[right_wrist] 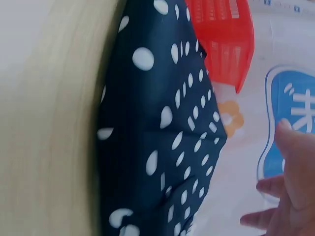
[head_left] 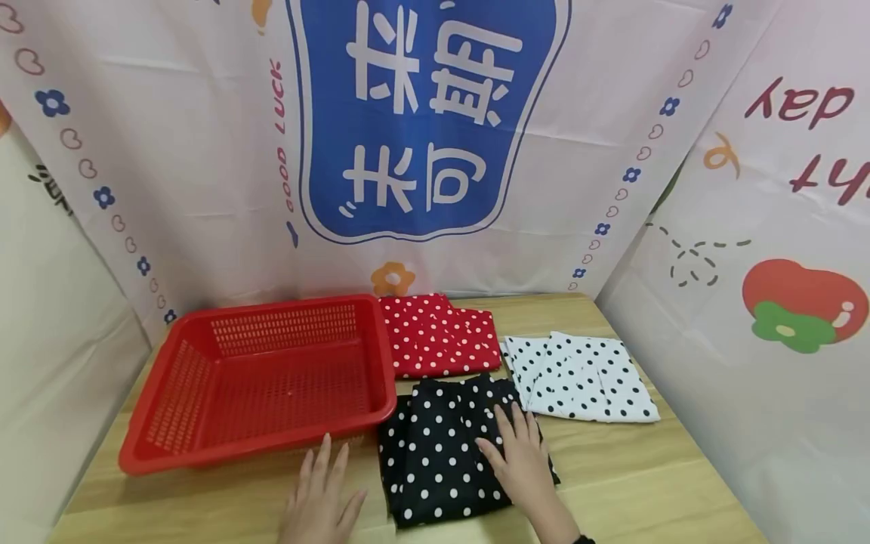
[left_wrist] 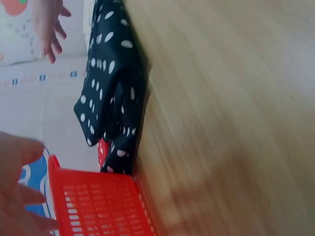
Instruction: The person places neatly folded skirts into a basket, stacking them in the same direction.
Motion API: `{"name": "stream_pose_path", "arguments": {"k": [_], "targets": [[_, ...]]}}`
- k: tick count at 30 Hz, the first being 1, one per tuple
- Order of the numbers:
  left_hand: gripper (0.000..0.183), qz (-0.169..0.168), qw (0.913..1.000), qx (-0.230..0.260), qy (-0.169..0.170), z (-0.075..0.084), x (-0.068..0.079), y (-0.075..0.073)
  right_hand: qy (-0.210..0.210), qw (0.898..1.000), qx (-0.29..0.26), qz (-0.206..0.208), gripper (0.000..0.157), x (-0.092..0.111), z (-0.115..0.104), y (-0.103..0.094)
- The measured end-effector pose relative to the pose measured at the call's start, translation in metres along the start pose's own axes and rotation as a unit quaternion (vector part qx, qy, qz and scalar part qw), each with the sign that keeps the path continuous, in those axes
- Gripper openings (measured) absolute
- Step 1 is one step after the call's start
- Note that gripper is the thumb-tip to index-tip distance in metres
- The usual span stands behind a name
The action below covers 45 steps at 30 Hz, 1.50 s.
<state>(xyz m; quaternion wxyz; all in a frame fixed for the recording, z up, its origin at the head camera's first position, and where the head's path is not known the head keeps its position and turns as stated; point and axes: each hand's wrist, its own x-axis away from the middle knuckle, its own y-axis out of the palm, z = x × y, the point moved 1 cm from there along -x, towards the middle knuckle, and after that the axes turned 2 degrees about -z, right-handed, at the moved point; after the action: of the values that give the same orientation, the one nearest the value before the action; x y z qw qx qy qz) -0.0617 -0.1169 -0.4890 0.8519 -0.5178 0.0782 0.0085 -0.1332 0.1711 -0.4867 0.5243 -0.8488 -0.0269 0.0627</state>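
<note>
Folded black cloth with white polka dots [head_left: 442,453] lies at the front middle of the wooden table. My right hand [head_left: 522,459] is over its right part, fingers spread; both wrist views show a gap between hand [right_wrist: 290,187] and cloth [right_wrist: 162,123]. My left hand [head_left: 318,495] is in front of the red plastic basket [head_left: 265,446], left of the black cloth, with its fingers extended and holding nothing. In the left wrist view, that hand [left_wrist: 19,187] appears beside the basket wall [left_wrist: 98,201]; whether they touch I cannot tell.
Behind the black cloth lies a folded red cloth with white dots [head_left: 438,340], against the basket's right side. A folded white cloth with black dots [head_left: 584,378] is at the right. Printed white curtains [head_left: 224,151] hang behind and beside the table [head_left: 646,483].
</note>
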Motion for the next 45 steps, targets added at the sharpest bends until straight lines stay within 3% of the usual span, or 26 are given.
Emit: {"name": "stream_pose_path", "arguments": {"k": [3, 5, 6, 8, 11, 13, 15, 21, 27, 30, 33, 37, 41, 45], "targets": [[0.062, 0.07, 0.9967, 0.005, 0.04, 0.004, 0.004, 0.006, 0.032, 0.999, -0.013, 0.022, 0.059, -0.002, 0.012, 0.0], [0.06, 0.075, 0.9959, 0.027, 0.042, 0.007, 0.005, 0.01, 0.067, 0.997, -0.024, 0.03, 0.059, -0.004, 0.021, 0.0], [0.06, 0.054, 0.9973, 0.042, 0.027, 0.007, 0.004, 0.012, 0.087, 0.995, -0.029, 0.028, 0.06, -0.006, 0.025, 0.001], [0.061, -0.027, 0.9958, 0.078, -0.038, 0.009, 0.0, 0.016, 0.125, 0.991, -0.035, 0.022, 0.061, -0.009, 0.032, 0.002], [0.066, -0.137, 0.9742, 0.107, -0.144, 0.012, -0.01, 0.024, 0.166, 0.985, -0.039, 0.001, 0.065, -0.014, 0.039, 0.004], [0.069, -0.171, 0.9606, 0.114, -0.187, 0.014, -0.016, 0.03, 0.18, 0.983, -0.039, -0.013, 0.066, -0.018, 0.04, 0.006], [0.067, -0.166, 0.9586, 0.115, -0.201, 0.014, -0.019, 0.035, 0.188, 0.981, -0.04, -0.025, 0.068, -0.02, 0.04, 0.006], [0.064, -0.126, 0.9673, 0.127, -0.18, 0.005, -0.023, 0.038, 0.191, 0.981, -0.031, -0.034, 0.069, -0.024, 0.042, 0.007], [0.068, -0.12, 0.9625, 0.17, -0.175, 0.004, -0.026, 0.037, 0.197, 0.979, -0.038, -0.044, 0.069, -0.027, 0.047, 0.006], [0.068, -0.125, 0.955, 0.192, -0.188, 0.007, -0.028, 0.04, 0.201, 0.977, -0.048, -0.055, 0.067, -0.028, 0.05, 0.006], [0.064, -0.137, 0.9394, 0.236, -0.208, 0.012, -0.033, 0.041, 0.201, 0.976, -0.059, -0.057, 0.065, -0.03, 0.051, 0.006], [0.046, -0.14, 0.9241, 0.307, -0.18, 0.016, -0.039, 0.043, 0.189, 0.978, -0.071, -0.048, 0.06, -0.03, 0.052, 0.005], [0.039, -0.133, 0.9208, 0.33, -0.159, 0.016, -0.041, 0.046, 0.175, 0.98, -0.085, -0.048, 0.056, -0.03, 0.051, 0.006], [0.041, -0.133, 0.9141, 0.329, -0.197, 0.013, -0.041, 0.05, 0.176, 0.975, -0.121, -0.056, 0.054, -0.029, 0.05, 0.008]]}}
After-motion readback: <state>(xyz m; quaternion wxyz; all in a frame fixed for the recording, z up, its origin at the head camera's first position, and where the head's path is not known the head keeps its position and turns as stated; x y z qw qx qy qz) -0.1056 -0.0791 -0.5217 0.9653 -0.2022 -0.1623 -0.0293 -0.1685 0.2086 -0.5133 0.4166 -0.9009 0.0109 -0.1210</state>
